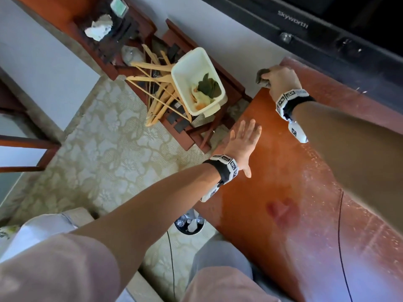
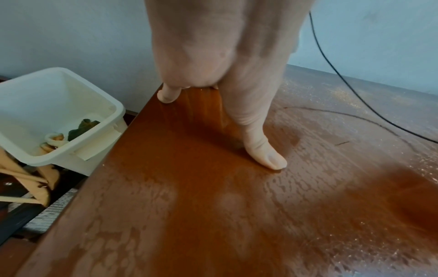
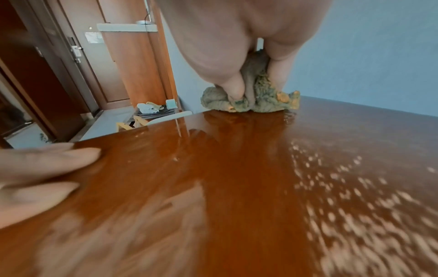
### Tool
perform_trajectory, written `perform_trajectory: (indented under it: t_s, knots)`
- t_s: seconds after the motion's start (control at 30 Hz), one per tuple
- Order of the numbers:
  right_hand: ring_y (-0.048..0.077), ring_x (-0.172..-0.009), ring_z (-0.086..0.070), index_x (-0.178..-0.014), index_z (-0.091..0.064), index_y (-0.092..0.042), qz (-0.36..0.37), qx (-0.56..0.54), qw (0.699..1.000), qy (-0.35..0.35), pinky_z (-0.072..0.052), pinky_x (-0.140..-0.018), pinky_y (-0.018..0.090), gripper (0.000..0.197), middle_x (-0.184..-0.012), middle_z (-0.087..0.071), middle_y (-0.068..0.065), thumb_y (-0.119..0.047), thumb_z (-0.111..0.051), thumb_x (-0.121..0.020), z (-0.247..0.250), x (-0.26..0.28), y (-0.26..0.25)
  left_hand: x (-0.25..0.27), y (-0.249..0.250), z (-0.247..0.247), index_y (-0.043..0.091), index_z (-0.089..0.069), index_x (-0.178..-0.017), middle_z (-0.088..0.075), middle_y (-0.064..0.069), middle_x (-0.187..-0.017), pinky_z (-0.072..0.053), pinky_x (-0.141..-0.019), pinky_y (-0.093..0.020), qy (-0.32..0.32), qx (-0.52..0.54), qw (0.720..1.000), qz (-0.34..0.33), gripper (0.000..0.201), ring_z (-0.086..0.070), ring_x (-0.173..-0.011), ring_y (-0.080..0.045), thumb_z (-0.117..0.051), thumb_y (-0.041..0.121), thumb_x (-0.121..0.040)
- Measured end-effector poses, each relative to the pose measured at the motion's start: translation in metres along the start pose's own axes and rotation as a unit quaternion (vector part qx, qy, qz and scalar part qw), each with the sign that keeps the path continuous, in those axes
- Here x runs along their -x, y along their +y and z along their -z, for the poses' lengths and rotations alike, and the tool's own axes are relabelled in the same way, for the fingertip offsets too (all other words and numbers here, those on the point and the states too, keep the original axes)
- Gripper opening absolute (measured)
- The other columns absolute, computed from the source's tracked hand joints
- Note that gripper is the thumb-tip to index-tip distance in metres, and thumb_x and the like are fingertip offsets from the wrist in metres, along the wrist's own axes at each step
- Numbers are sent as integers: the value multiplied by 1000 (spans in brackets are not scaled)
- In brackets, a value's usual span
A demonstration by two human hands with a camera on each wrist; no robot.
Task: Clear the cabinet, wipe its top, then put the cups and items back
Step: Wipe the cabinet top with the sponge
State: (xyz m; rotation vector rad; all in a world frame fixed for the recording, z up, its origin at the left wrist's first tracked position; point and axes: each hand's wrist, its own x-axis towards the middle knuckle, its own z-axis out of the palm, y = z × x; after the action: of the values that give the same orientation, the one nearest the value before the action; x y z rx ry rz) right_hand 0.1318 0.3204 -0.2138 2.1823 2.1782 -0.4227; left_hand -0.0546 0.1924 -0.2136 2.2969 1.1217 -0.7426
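Observation:
The red-brown cabinet top [image 1: 290, 175] is bare, damp in a streak and dusty towards the wall. My right hand [image 1: 280, 80] grips a bunched grey-green rag [image 1: 261, 77] at the cabinet's far left corner; the right wrist view shows the rag [image 3: 249, 101] pressed onto the wood under curled fingers [image 3: 233, 88]. My left hand [image 1: 242, 140] lies flat on the left edge of the top with straight fingers and holds nothing. Its thumb [image 2: 267, 155] rests on the cabinet top [image 2: 189, 206].
A white plastic bin [image 1: 197, 80] with cloths inside stands on a low wooden rack left of the cabinet, beside several wooden hangers [image 1: 157, 92]. A black television [image 1: 327, 25] runs along the wall. A thin black cable [image 1: 341, 247] crosses the top. A small waste bin [image 1: 189, 224] sits below.

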Motion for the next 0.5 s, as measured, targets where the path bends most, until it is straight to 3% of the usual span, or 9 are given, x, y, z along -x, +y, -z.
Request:
perform_trajectory:
  t_s: [0.13,0.23,0.3,0.37,0.5]
  knots:
    - [41,-95,-64,-115,-72,-10,5,-28,1000,11,-56,-85,47,29,-108,-64,17,3,-60,-92,-7,38,5,2,-2,-2,12,8,-162,23,-14,-168,-5,-124,-64,18,26,999,4,165,19,-154,-40,-102,47,-44]
    - [39,-95,-62,-114,-70,-12,-13,-42,999,6,-56,-82,44,32,-108,-61,12,5,-59,-89,-19,79,11,10,0,-2,15,3,-163,20,-13,-169,-7,-127,-57,37,35,999,9,160,15,-156,-36,-102,43,-45]
    - [41,-105,-61,-120,-69,-13,-31,-60,998,-13,-57,-87,46,39,-119,-60,11,7,-59,-88,-24,110,15,15,5,-1,16,-2,-162,17,-14,-169,-8,-127,-52,56,21,998,15,156,12,-156,-37,-102,43,-46]
    - [43,-119,-56,-129,-65,-13,-46,-69,996,-33,-55,-94,48,43,-134,-56,14,5,-55,-91,-27,142,16,19,9,-4,18,-2,-162,18,-12,-169,-9,-127,-54,66,14,997,28,155,12,-156,-38,-103,41,-46]
    - [41,-144,-34,-146,-52,-14,-65,-63,991,-98,-41,-113,52,54,-158,-37,16,5,-46,-96,-29,207,-1,23,9,-8,15,7,-162,20,-11,-169,-14,-126,-57,58,34,994,85,160,12,-157,-37,-101,46,-48]
